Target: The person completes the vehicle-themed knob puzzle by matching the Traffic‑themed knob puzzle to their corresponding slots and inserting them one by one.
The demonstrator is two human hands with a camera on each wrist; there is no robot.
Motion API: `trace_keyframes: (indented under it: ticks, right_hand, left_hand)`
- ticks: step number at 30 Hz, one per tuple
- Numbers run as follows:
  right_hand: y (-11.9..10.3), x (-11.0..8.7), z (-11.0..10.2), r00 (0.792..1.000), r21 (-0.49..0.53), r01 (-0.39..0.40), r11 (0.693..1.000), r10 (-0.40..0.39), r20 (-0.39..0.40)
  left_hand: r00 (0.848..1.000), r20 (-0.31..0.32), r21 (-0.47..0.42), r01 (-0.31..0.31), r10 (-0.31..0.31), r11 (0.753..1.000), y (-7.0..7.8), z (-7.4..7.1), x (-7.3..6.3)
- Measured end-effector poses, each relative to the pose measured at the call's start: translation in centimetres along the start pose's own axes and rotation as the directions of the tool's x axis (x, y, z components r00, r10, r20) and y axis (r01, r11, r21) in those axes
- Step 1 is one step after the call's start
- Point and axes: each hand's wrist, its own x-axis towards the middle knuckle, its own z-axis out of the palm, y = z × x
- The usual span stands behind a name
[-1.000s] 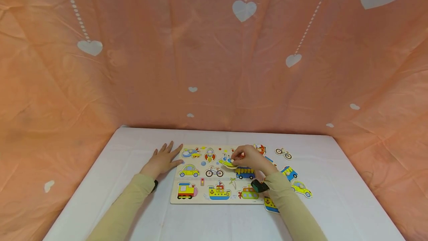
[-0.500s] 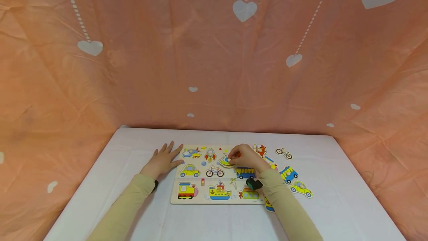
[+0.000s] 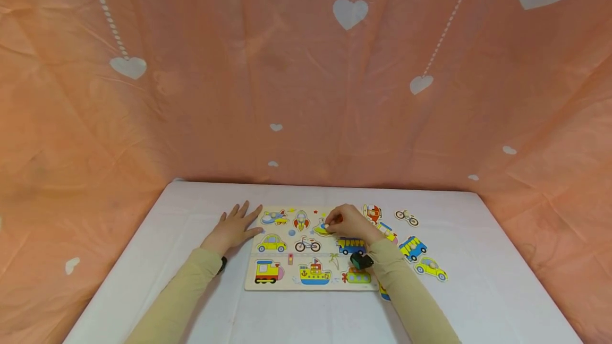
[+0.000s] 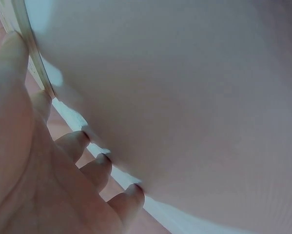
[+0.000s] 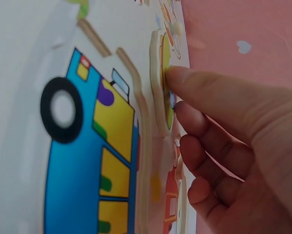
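Note:
A wooden vehicle puzzle board (image 3: 288, 287) lies on the table. My left hand (image 3: 230, 232) is spread flat at its left edge; in the left wrist view the thumb and index fingertip (image 4: 44, 101) touch the board's side. My right hand (image 3: 355, 224) pinches a yellow-green, blue-topped puzzle piece (image 3: 321, 230), like a flying saucer, between thumb and finger. It sits over the upper middle of the board. The right wrist view shows the piece (image 5: 158, 83) standing a little proud of the board's face, near the printed bus recess (image 5: 87, 146). The hand hides the board's upper right part.
Right of the board lie loose pieces: a red helicopter-like piece (image 3: 373, 213), a bicycle (image 3: 406, 218), a train (image 3: 387, 232), a blue bus (image 3: 413, 248) and a yellow car (image 3: 431, 268). Another piece (image 3: 384, 293) is mostly under the right forearm. A curtain (image 3: 306, 163) hangs behind the table.
My right hand has moved slightly left with the saucer-like piece, which has turned a little and come closer to the board. My left hand has stayed in place.

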Motion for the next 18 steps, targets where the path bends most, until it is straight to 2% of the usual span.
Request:
trace_keyframes:
  ticks: [12, 18]
  right_hand:
    - [-0.09, 0.11, -0.02, 0.999, -0.022, 0.036, 0.999, -0.037, -0.011]
    - [-0.39, 0.09, -0.08, 1.0, -0.02, 0.028, 0.999, -0.028, -0.009]
  left_hand:
    - [1.0, -0.006, -0.004, -0.002, 0.002, 1.0, -0.04, 0.05, 0.03]
    - [1.0, -0.01, -0.005, -0.004, 0.004, 1.0, 0.09, 0.01, -0.07]
